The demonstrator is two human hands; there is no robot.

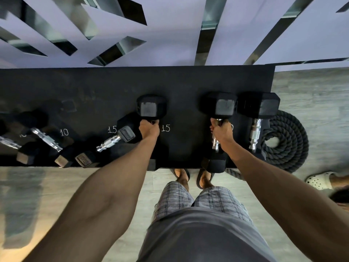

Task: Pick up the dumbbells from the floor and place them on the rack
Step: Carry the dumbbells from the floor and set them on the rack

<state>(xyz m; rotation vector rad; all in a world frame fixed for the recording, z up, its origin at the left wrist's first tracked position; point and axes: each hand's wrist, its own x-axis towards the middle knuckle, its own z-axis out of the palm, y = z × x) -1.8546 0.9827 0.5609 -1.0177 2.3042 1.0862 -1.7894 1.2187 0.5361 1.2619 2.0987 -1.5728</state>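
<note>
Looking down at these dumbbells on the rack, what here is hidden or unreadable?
All in the head view:
- Label beside the right hand: mostly covered by the hand, unreadable.
- Handle of the left dumbbell: wrapped by the left hand; its near head is behind the forearm.
- Far-left dumbbells: cut by the frame edge, blurred.
- Rope: partly behind the rack.

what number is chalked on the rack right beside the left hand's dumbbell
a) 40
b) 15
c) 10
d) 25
b: a white 15 is written on the black rack just to the right of the left hand, whose grip is closed on the handle of its dumbbell.
</note>
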